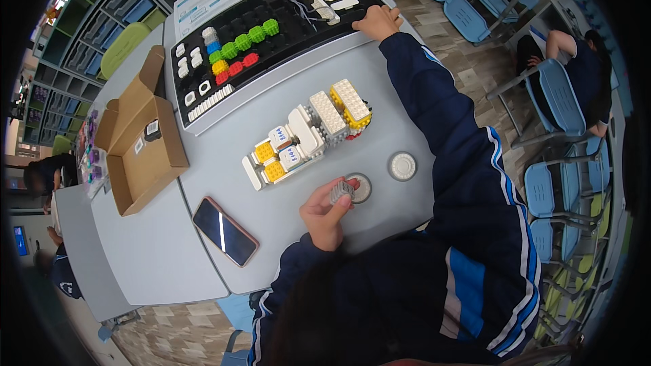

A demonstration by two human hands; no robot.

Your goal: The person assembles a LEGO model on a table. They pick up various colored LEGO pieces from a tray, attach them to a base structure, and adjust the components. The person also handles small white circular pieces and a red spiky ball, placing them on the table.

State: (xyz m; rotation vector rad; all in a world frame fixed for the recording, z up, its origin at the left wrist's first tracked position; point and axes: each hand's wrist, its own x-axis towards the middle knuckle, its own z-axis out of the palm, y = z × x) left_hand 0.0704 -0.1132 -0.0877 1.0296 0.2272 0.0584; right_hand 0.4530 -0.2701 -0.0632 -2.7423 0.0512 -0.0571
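Note:
My left hand (324, 215) is closed around a small grey ribbed building piece (342, 192), held just above the table. Right behind that piece lies a grey-rimmed wheel (360, 188), partly covered by my fingers. A second wheel (403, 166) rests flat to its right. My right hand (378, 22) reaches far forward to the right end of the black parts tray (298, 61); its fingers are curled down there, and what they grip is hidden. Between my hands stands a white, grey and yellow building-block vehicle (308, 129).
Coloured and white blocks sit in the tray, with cables near its right end. An open cardboard box (146, 156) stands at left and a phone (226, 231) lies near the front. Stacked blue chairs (468, 13) and a seated person (576, 74) are on the right.

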